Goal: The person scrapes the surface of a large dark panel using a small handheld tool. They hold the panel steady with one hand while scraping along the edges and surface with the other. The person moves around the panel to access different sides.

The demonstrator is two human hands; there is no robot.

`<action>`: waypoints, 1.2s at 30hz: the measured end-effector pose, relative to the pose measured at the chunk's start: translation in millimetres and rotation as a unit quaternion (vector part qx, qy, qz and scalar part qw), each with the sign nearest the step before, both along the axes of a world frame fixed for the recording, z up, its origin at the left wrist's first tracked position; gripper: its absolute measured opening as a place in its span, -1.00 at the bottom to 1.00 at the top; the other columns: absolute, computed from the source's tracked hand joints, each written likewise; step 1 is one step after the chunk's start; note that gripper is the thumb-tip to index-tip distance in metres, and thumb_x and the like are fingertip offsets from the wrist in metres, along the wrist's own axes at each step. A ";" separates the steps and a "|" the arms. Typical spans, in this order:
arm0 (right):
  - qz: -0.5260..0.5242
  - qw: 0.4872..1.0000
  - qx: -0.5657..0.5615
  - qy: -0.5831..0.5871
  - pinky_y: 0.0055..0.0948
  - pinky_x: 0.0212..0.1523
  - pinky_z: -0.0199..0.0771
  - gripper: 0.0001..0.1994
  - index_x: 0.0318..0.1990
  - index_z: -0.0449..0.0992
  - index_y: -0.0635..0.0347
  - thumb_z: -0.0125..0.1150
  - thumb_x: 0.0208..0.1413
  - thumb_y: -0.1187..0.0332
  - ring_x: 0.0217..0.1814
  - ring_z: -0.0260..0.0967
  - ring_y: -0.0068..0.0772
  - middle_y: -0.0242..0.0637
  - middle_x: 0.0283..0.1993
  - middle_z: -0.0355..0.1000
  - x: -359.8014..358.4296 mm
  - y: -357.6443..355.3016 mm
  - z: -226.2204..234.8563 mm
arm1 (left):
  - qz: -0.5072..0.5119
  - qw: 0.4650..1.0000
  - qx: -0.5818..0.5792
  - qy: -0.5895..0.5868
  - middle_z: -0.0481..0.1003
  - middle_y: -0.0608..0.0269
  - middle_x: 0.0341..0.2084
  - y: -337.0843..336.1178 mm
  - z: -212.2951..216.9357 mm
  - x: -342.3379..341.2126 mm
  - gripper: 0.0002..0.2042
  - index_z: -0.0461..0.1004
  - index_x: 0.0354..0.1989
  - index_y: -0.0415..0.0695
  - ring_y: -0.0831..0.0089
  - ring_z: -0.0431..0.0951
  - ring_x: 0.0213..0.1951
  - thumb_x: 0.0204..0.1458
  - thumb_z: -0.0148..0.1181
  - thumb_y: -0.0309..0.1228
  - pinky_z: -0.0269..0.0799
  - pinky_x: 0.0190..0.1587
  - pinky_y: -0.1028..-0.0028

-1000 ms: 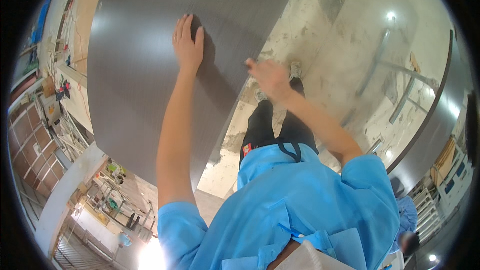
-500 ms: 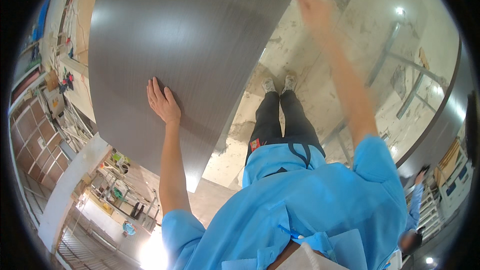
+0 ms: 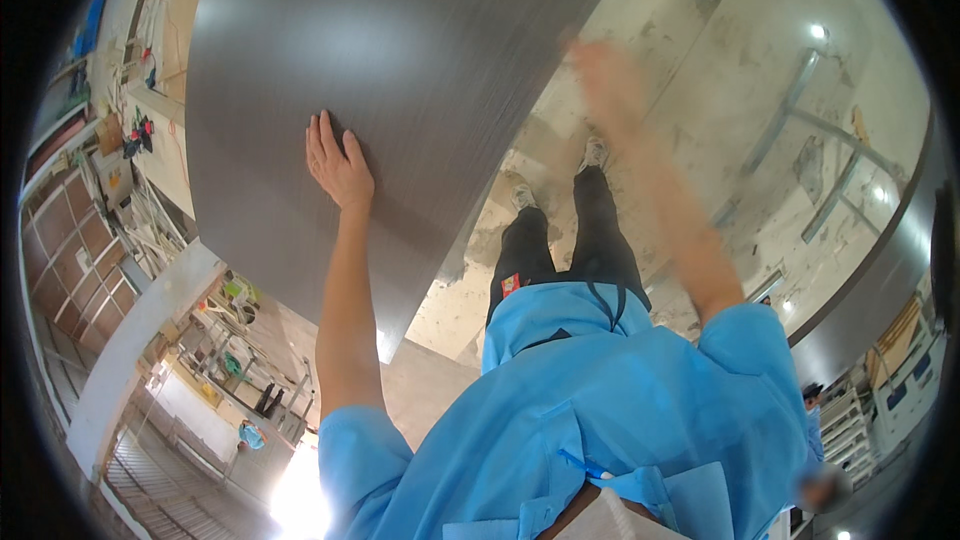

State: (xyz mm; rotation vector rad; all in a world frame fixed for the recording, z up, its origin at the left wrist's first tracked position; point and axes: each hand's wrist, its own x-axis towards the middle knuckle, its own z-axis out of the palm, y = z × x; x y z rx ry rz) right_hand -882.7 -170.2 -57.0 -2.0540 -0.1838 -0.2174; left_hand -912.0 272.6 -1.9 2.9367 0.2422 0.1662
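A large dark grey board with a fine wood grain (image 3: 400, 70) lies flat in front of me and to my left. On its top surface rests my left hand (image 3: 340, 162), palm down with fingers stretched out. Along the board's right edge, my right hand (image 3: 600, 75) is smeared by motion. Its fingers are too blurred to read, and whether it touches the edge I cannot tell.
Metal frame legs (image 3: 835, 180) stand on the stained pale floor (image 3: 690, 110) to my right. Beyond them is another dark board (image 3: 880, 270). A person (image 3: 815, 425) is at the lower right. Cluttered shelving (image 3: 240, 340) fills the left side.
My right hand has come back toward me along the board's edge. My left hand sits slightly farther forward on the board. My feet have moved apart, the right one ahead.
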 end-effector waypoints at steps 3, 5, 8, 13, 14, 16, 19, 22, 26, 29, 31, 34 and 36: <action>-0.107 0.975 -0.177 -0.075 -0.19 -0.16 0.67 -0.64 0.24 0.64 0.03 0.30 0.31 0.43 -0.11 0.63 -0.06 -0.27 -0.10 0.68 60.1 -30.5 4.0 | -0.011 1.000 0.004 -0.015 0.25 0.11 0.59 1.5 -2.6 1.0 -0.41 0.28 0.61 0.01 0.06 0.13 0.62 0.49 -0.07 -0.04 -0.02 0.61 0.00; -0.085 0.963 -0.236 -0.101 -0.22 -0.22 0.65 -0.62 0.24 0.64 0.03 0.34 0.28 0.43 -0.16 0.61 -0.09 -0.26 -0.14 0.65 46.7 -13.0 6.3 | -0.015 1.000 0.005 -0.021 0.25 0.09 0.59 3.1 -4.0 0.6 -0.41 0.28 0.61 0.00 0.06 0.13 0.62 0.49 -0.07 -0.05 -0.02 0.61 0.00; -0.031 0.961 -0.210 -0.178 -0.23 -0.29 0.63 -0.60 0.25 0.64 0.05 0.38 0.26 0.41 -0.22 0.59 -0.12 -0.26 -0.18 0.62 -12.0 34.5 3.7 | -0.013 1.000 0.001 -0.024 0.26 0.08 0.59 3.9 -7.1 -2.7 -0.41 0.29 0.60 -0.02 0.05 0.14 0.62 0.48 -0.07 -0.05 -0.03 0.62 -0.01; 0.016 0.969 -0.202 -0.140 -0.30 -0.31 0.64 -0.55 0.26 0.63 0.15 0.43 0.19 0.40 -0.27 0.54 -0.23 -0.31 -0.28 0.49 -147.8 151.3 12.9 | -0.018 0.999 -0.008 -0.046 0.27 0.06 0.58 2.4 -14.7 1.4 -0.42 0.31 0.58 -0.05 0.03 0.15 0.61 0.48 -0.05 -0.05 -0.02 0.62 -0.03; 0.031 0.974 -0.178 -0.136 -0.32 -0.31 0.64 -0.55 0.24 0.63 0.17 0.43 0.18 0.39 -0.29 0.53 -0.24 -0.30 -0.32 0.44 -173.6 169.5 19.2 | -0.048 0.997 -0.013 -0.061 0.27 0.06 0.58 5.0 -15.7 0.5 -0.42 0.32 0.58 -0.05 0.02 0.15 0.61 0.48 -0.05 -0.05 -0.02 0.62 -0.03; 0.070 0.978 -0.150 -0.128 -0.31 -0.29 0.65 -0.58 0.21 0.64 0.20 0.42 0.19 0.38 -0.29 0.53 -0.22 -0.28 -0.33 0.44 -214.7 195.5 29.8 | -0.084 0.994 -0.026 -0.062 0.26 0.05 0.58 14.2 -17.3 -6.2 -0.42 0.32 0.58 -0.06 0.02 0.15 0.61 0.48 -0.05 -0.05 -0.01 0.62 -0.04; 0.118 0.977 -0.157 -0.081 -0.23 -0.23 0.67 -0.64 0.19 0.65 0.21 0.33 0.26 0.37 -0.21 0.59 -0.13 -0.23 -0.19 0.57 -223.8 199.9 36.4 | -0.178 0.982 -0.061 -0.014 0.26 0.07 0.59 53.1 -7.2 -37.0 -0.42 0.33 0.58 -0.04 0.03 0.14 0.62 0.49 -0.06 -0.05 0.00 0.62 -0.04; 0.022 0.991 -0.126 -0.025 -0.12 -0.14 0.68 -0.71 0.15 0.68 0.14 0.24 0.33 0.36 -0.10 0.63 -0.03 -0.22 -0.03 0.67 -159.4 143.5 27.3 | -0.160 0.987 0.000 0.009 0.26 0.07 0.58 86.5 -0.8 -82.9 -0.45 0.33 0.58 -0.02 0.04 0.17 0.60 0.51 -0.07 -0.08 0.01 0.61 0.00; -0.144 0.973 -0.178 -0.027 -0.16 -0.02 0.71 -0.75 0.13 0.72 -0.12 0.20 0.42 0.34 -0.03 0.66 -0.03 -0.34 0.04 0.70 -47.5 60.8 14.6 | -0.155 0.988 -0.002 -0.029 0.27 0.14 0.58 98.0 -5.7 -101.0 -0.44 0.33 0.59 0.05 0.08 0.15 0.62 0.50 -0.07 -0.06 -0.02 0.62 -0.01; -0.151 0.979 -0.108 0.081 -0.19 0.02 0.60 -0.73 0.16 0.72 0.16 0.23 0.47 0.29 0.03 0.64 -0.05 -0.13 0.04 0.68 -48.1 62.6 7.2 | -0.155 0.988 0.001 -0.019 0.27 0.16 0.58 96.0 -5.2 -98.6 -0.44 0.33 0.59 0.07 0.10 0.15 0.61 0.49 -0.07 -0.05 -0.02 0.62 0.00; -0.088 0.989 -0.110 0.038 -0.19 -0.01 0.67 -0.72 0.19 0.70 -0.01 0.25 0.41 0.31 -0.01 0.67 -0.10 -0.30 0.09 0.70 -89.9 94.8 1.6 | -0.143 0.990 0.009 -0.019 0.27 0.17 0.57 94.5 -3.7 -96.6 -0.44 0.32 0.59 0.08 0.11 0.16 0.61 0.49 -0.06 -0.05 -0.02 0.62 0.01; -0.022 0.981 -0.161 -0.106 -0.25 -0.03 0.72 -0.62 0.27 0.64 -0.06 0.31 0.32 0.35 0.06 0.68 -0.20 -0.37 0.25 0.68 -173.5 155.3 -3.3 | -0.146 0.989 -0.006 -0.027 0.27 0.19 0.57 94.1 -2.6 -97.9 -0.44 0.33 0.59 0.09 0.13 0.17 0.60 0.48 -0.04 -0.04 -0.02 0.62 0.01; -0.003 0.985 -0.063 -0.162 -0.24 -0.12 0.70 -0.55 0.30 0.61 0.00 0.31 0.24 0.39 0.03 0.66 -0.21 -0.34 0.15 0.68 -225.4 204.5 -3.7 | -0.146 0.989 -0.002 -0.032 0.28 0.20 0.57 94.3 -3.5 -98.6 -0.43 0.33 0.59 0.10 0.13 0.16 0.60 0.48 -0.03 -0.04 -0.01 0.62 0.01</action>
